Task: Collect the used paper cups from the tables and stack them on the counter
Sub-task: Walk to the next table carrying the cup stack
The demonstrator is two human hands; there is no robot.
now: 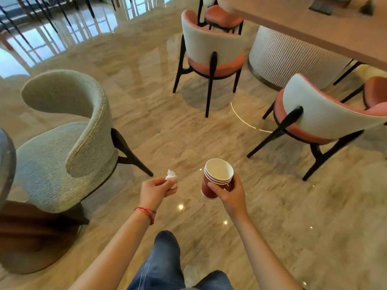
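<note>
Premises: apparently a café or hotel lounge. Evidence: polished stone floor [167,130], matching upholstered chairs [211,51] round a long table [326,36], separate armchair [62,139].

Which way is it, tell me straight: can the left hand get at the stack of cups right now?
Probably not to grip it. The left hand already pinches a crumpled white tissue, so its fingers are busy. The stack of cups sits close by in the right hand, with open air between them.

glossy marble floor [167,126] | pink-seated chairs [211,51] | green armchair [62,139] (windows perhaps reflected)
</note>
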